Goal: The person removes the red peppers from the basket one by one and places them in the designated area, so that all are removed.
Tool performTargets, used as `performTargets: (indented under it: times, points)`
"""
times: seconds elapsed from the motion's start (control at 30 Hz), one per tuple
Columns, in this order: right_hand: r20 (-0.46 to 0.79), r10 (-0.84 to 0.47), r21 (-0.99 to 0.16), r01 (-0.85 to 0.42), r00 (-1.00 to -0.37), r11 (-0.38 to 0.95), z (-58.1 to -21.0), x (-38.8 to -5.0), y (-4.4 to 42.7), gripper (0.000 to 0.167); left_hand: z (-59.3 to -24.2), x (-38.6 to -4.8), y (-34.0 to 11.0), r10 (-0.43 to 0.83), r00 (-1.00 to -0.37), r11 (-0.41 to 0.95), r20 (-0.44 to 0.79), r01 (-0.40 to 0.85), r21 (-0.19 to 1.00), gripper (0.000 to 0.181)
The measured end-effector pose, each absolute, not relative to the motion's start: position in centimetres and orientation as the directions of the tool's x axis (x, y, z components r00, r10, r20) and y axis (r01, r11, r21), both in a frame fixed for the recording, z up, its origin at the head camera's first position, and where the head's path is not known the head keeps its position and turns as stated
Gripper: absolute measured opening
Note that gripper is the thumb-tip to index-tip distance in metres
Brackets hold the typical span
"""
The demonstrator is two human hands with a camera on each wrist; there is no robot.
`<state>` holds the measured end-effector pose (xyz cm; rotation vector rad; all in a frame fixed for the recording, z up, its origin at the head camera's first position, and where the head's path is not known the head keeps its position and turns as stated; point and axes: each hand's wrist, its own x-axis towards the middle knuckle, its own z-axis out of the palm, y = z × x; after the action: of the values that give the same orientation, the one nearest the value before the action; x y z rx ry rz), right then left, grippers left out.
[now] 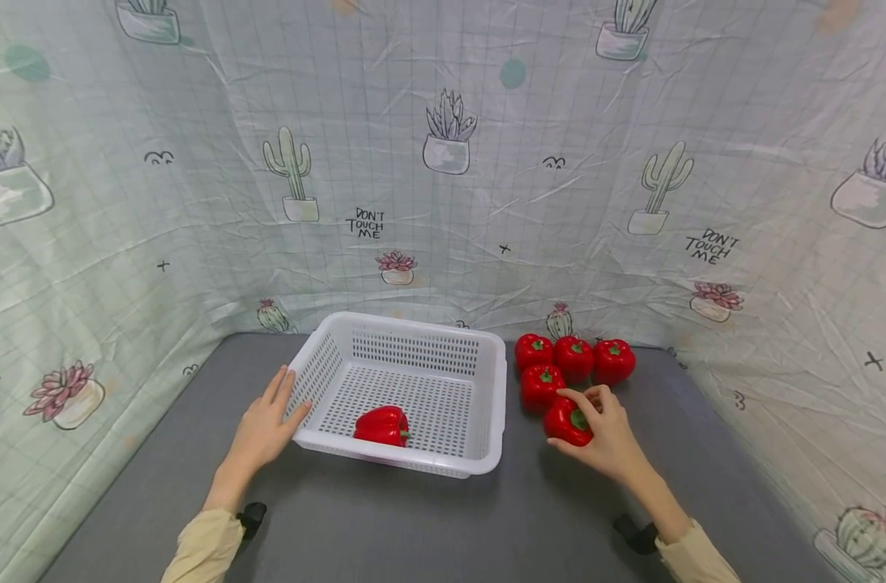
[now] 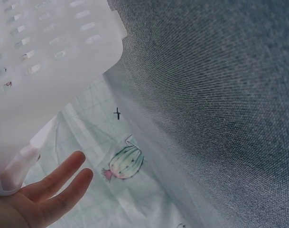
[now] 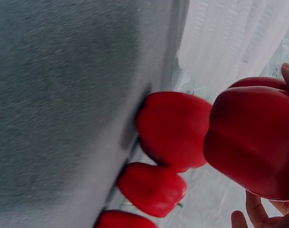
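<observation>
My right hand [image 1: 609,433] grips a red bell pepper [image 1: 565,421] between thumb and fingers, at the front of a group of red bell peppers [image 1: 541,387]. The held bell pepper [image 3: 253,137] fills the right side of the right wrist view, raised off the grey table. At the left rim of a white plastic basket [image 1: 406,325] rests my left hand [image 1: 262,429], thumb over the rim. Two straight fingers [image 2: 70,190] of it show outside the basket in the left wrist view. Inside the basket, one red bell pepper [image 1: 381,426] lies on its side near the front wall.
Three bell peppers stand in a row at the back right, one of them a bell pepper [image 1: 614,361] at the far end. A grey cloth-like table [image 1: 385,518] lies under everything. A cactus-print curtain [image 1: 443,210] encloses the back and both sides.
</observation>
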<state>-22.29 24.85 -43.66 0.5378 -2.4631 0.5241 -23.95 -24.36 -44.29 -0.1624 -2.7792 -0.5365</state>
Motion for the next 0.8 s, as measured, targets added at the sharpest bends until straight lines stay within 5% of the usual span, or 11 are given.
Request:
performTargets:
  times: [0.57,0.8]
  points:
    - [0.543,-0.158,-0.257,-0.342,-0.825,0.904,-46.2,-23.4,28.7,0.076,-44.2,-23.8,-24.3,0.055,-0.948,0.927,0.314,0.165,0.338,0.067]
    - [0.539,-0.155,-0.219,-0.315,-0.828,0.923,-46.8,-24.3,29.9,0.076,-44.9,-23.8,-24.4,0.055,-0.914,0.915,0.402,0.207,0.345,0.07]
